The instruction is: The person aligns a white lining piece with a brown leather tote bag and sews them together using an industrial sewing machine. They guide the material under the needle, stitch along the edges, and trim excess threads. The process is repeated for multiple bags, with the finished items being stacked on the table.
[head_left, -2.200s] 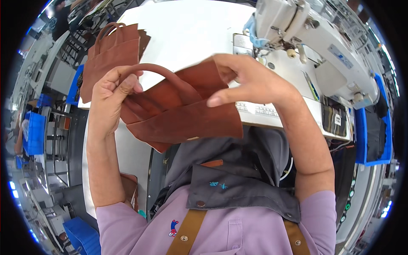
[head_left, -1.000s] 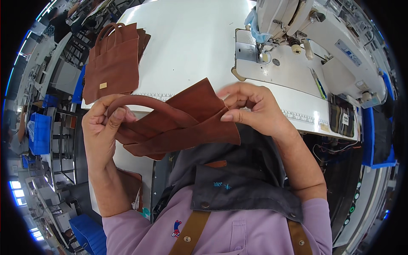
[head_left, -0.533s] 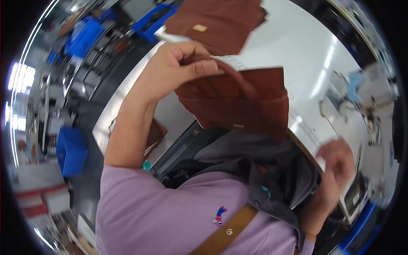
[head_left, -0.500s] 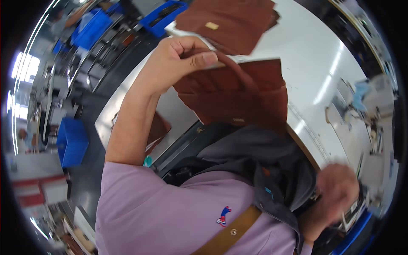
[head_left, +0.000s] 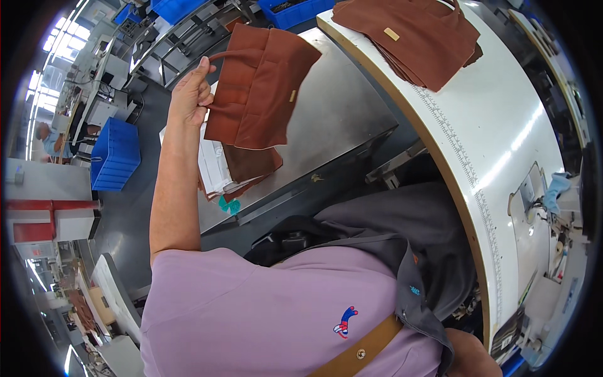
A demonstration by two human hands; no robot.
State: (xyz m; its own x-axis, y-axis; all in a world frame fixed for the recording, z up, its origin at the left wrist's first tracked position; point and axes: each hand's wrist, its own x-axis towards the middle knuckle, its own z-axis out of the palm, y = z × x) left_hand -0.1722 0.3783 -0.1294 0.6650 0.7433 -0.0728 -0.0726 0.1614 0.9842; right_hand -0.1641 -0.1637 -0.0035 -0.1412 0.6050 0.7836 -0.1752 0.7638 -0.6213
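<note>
1. My left hand (head_left: 193, 93) is curled closed, thumb pressed in, with hold of the brown bag (head_left: 264, 88) at its handle loops. My right hand is out of sight; I can't tell how open it is.
2. The bag is over the metal side table (head_left: 345, 113), partly covering white sheets (head_left: 213, 166) and a brown piece (head_left: 251, 164); I can't tell whether it touches them.
3. I judge it light, leathery and fairly soft, stiff enough to keep its shape, not very slippery or fragile. The handles look the surest hold; a broad pinch on the body would steady it.
4. It carries a small gold plate (head_left: 293, 96), too small to read; another plate (head_left: 391, 34) sits on the brown stack (head_left: 433, 47). My apron (head_left: 405, 232) has turquoise stitching, illegible here.
</note>
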